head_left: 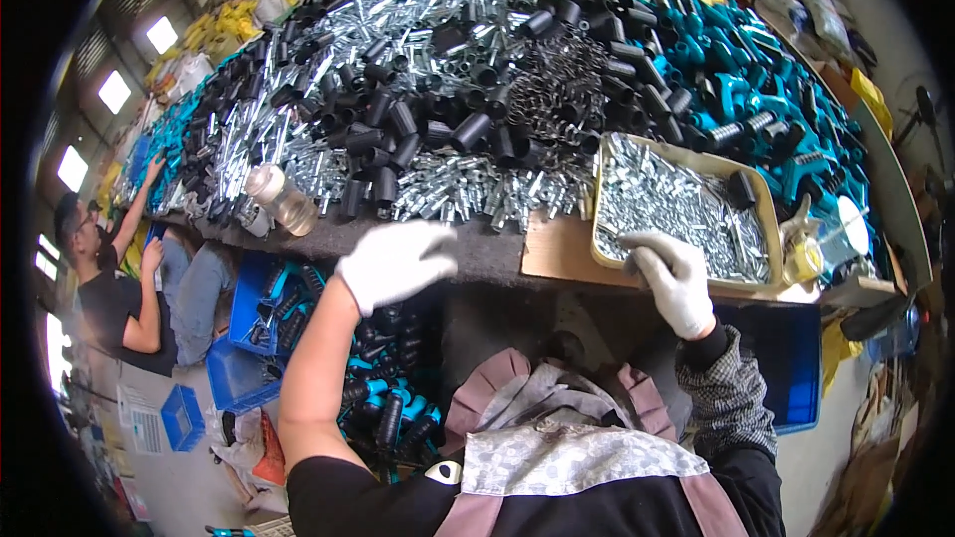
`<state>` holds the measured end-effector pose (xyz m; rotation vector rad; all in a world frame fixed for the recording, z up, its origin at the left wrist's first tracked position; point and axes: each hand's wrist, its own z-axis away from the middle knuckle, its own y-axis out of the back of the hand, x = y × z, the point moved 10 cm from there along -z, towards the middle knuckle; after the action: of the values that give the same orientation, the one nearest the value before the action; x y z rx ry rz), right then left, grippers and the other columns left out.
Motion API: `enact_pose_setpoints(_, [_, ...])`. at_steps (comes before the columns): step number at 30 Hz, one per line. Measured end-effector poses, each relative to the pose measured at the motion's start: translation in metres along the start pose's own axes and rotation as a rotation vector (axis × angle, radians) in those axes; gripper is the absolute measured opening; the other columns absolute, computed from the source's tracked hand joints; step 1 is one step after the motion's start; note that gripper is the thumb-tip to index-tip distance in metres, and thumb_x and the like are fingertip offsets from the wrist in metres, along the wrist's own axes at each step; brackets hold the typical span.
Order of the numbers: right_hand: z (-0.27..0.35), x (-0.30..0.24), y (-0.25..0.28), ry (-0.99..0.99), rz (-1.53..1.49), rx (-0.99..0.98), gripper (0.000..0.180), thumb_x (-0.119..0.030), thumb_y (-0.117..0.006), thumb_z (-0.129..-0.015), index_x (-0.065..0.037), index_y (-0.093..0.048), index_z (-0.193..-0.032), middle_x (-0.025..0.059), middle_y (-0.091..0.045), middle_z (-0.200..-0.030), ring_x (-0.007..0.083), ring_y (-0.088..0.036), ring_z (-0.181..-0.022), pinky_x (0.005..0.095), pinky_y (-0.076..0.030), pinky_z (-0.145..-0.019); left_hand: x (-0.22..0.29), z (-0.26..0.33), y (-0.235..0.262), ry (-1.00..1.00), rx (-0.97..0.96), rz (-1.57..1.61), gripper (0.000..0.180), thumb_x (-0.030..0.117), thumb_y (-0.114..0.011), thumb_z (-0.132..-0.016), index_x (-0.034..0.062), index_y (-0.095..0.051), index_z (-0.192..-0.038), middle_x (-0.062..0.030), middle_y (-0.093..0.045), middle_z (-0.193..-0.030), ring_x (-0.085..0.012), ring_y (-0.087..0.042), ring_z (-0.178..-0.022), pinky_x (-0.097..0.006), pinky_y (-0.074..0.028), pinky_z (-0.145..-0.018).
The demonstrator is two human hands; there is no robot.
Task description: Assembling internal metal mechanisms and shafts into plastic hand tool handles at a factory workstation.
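My left hand [393, 261], in a white glove, hovers with fingers spread over the near edge of the grey table [468, 249], just in front of a heap of silver metal pieces [468, 194] and black plastic tubes [418, 124]. It holds nothing. My right hand [671, 276], also gloved, curls over the near rim of a shallow tan tray [768, 214] full of small silver metal parts [676, 204]. Its fingers are bent down into the parts; whether they pinch one is hidden.
Teal plastic handles [756, 89] pile up at the right, dark coiled springs [562, 89] in the middle, and a clear plastic bottle [282, 199] lies at the left. Blue bins [259, 303] with assembled teal-and-black pieces sit below. A person [109, 278] sits left; others work at the far side.
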<state>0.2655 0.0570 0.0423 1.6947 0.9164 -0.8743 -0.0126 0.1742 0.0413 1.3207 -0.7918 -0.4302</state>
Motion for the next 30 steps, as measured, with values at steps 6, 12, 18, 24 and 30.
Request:
enact_pose_setpoints(6, [-0.017,-0.031,-0.084,0.258,0.014,-0.247,0.019,-0.013,-0.062,-0.092,-0.003,-0.071,-0.106,0.0144,-0.072,-0.088,0.0276,-0.071,-0.079,0.0351,-0.056,-0.074,-0.067,-0.103,0.100,0.075,0.358,0.051,0.039,0.031,-0.063,-0.089,0.0023,-0.068,-0.115,-0.0183,-0.071,-0.110,-0.0310,-0.069,-0.102,-0.037,-0.052,-0.089])
enact_pose_setpoints(12, [-0.044,-0.006,-0.132,0.323,-0.039,-0.199,0.019,-0.010,-0.063,-0.093,-0.001,-0.070,-0.109,0.0142,-0.071,-0.083,0.0253,-0.071,-0.074,0.0330,-0.056,-0.070,-0.141,-0.231,0.123,0.246,0.388,-0.213,0.039,0.038,-0.059,-0.088,0.0099,-0.070,-0.113,-0.0160,-0.070,-0.114,-0.0343,-0.065,-0.109,-0.043,-0.050,-0.097])
enact_pose_setpoints(18, [-0.046,0.013,-0.139,0.195,-0.078,-0.221,0.020,-0.016,-0.067,-0.091,-0.005,-0.071,-0.107,0.0160,-0.072,-0.093,0.0324,-0.071,-0.084,0.0365,-0.056,-0.075,-0.187,-0.320,0.094,0.375,0.185,-0.348,0.035,0.022,-0.057,-0.086,0.0040,-0.072,-0.111,-0.0223,-0.068,-0.118,-0.0373,-0.067,-0.109,-0.045,-0.054,-0.092])
enact_pose_setpoints(24, [-0.052,0.020,-0.139,0.137,-0.132,-0.259,0.021,-0.015,-0.066,-0.092,-0.004,-0.070,-0.109,0.0153,-0.072,-0.091,0.0304,-0.071,-0.081,0.0352,-0.056,-0.074,-0.211,-0.348,0.082,0.457,0.217,-0.301,0.030,0.012,-0.057,-0.085,0.0000,-0.072,-0.108,-0.0259,-0.068,-0.114,-0.0402,-0.066,-0.108,-0.045,-0.054,-0.092])
enact_pose_setpoints(30, [-0.053,0.022,-0.137,0.079,-0.244,-0.271,0.022,-0.014,-0.064,-0.094,-0.003,-0.069,-0.112,0.0136,-0.072,-0.089,0.0215,-0.071,-0.077,0.0315,-0.056,-0.073,-0.194,-0.318,0.115,0.457,0.283,-0.316,0.039,0.027,-0.061,-0.079,0.0056,-0.074,-0.109,-0.0224,-0.070,-0.112,-0.0369,-0.067,-0.108,-0.044,-0.053,-0.094])
